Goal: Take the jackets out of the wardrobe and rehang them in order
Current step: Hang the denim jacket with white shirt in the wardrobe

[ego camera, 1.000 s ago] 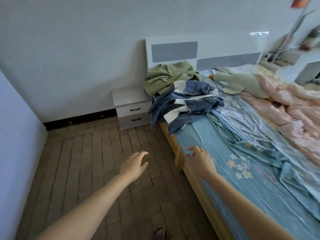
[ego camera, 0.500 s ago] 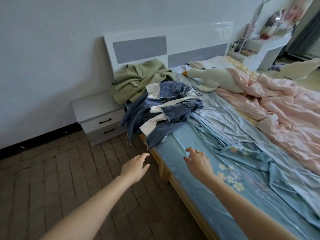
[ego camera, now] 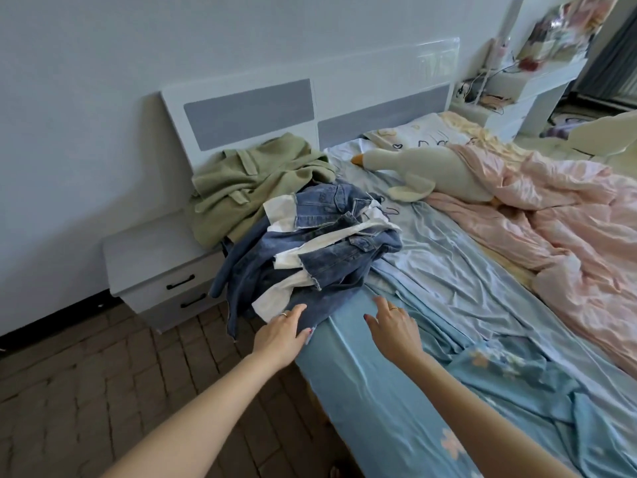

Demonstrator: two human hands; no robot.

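Note:
A heap of blue denim jackets with white lining point(ego camera: 320, 250) lies on the near left corner of the bed, partly hanging over its edge. Behind it, against the headboard, a green jacket point(ego camera: 251, 188) lies crumpled. My left hand point(ego camera: 282, 334) is open, its fingertips touching the lowest denim hem of the heap. My right hand point(ego camera: 393, 327) hovers open over the blue sheet point(ego camera: 396, 391), just right of the heap, holding nothing. No wardrobe is in view.
A grey bedside cabinet point(ego camera: 162, 267) with two drawers stands left of the bed. A goose plush toy point(ego camera: 427, 167) and a pink quilt point(ego camera: 565, 215) cover the far side. A white desk point(ego camera: 531, 84) stands at the back right. Brick-pattern floor point(ego camera: 103, 391) lies left.
Both hands have come forward toward the denim heap as the view closed in on the bed. The left hand went from above the floor to touching the denim hem.

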